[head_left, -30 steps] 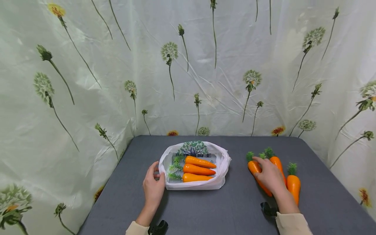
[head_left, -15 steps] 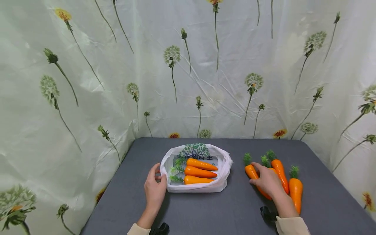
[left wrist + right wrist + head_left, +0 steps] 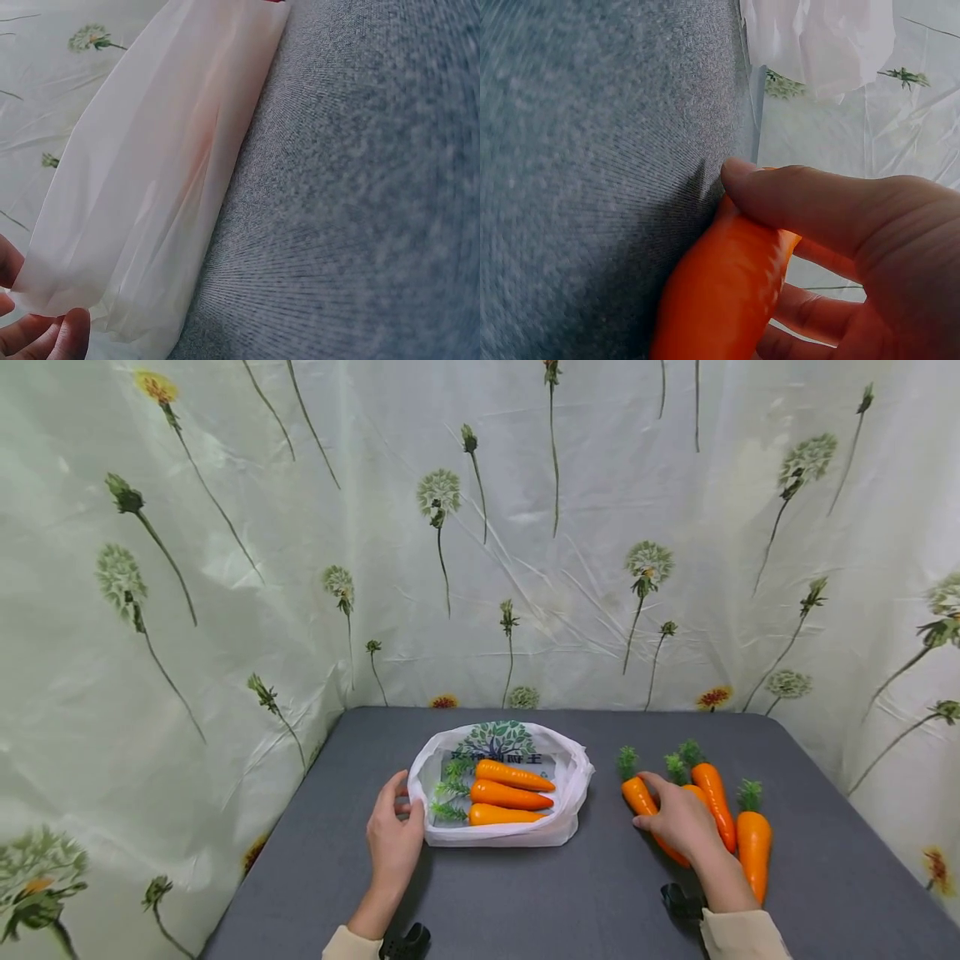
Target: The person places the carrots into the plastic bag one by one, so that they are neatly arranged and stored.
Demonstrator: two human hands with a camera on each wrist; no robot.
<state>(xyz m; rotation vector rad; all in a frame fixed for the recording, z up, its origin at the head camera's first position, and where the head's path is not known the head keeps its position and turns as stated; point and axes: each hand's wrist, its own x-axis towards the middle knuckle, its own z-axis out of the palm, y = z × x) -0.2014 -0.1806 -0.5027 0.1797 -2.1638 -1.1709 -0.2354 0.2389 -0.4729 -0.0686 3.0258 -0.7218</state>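
Observation:
My left hand (image 3: 395,835) pinches the left rim of a white plastic bag (image 3: 495,837), which stands with its mouth spread wide. In the left wrist view, thumb and fingers meet at the edge of the bag (image 3: 142,187). Inside lie three orange carrots (image 3: 510,793), leafy tops to the left. On the right, my right hand (image 3: 681,817) grips the leftmost loose carrot (image 3: 637,795), green top pointing away from me. The right wrist view has the thumb laid across this carrot (image 3: 720,292), fingers curled on its other side, and the carrot close over the cloth.
Beside the right hand lie more carrots: one partly hidden behind the hand, a second carrot (image 3: 714,802) and a third carrot (image 3: 753,852) further right. A dark grey cloth (image 3: 540,902) covers the table. Behind it hangs a flower-printed curtain (image 3: 390,527).
The right hand has taken hold of the leftmost carrot and shifted it slightly left, apart from the other carrots. The left hand stays at the bag's rim.

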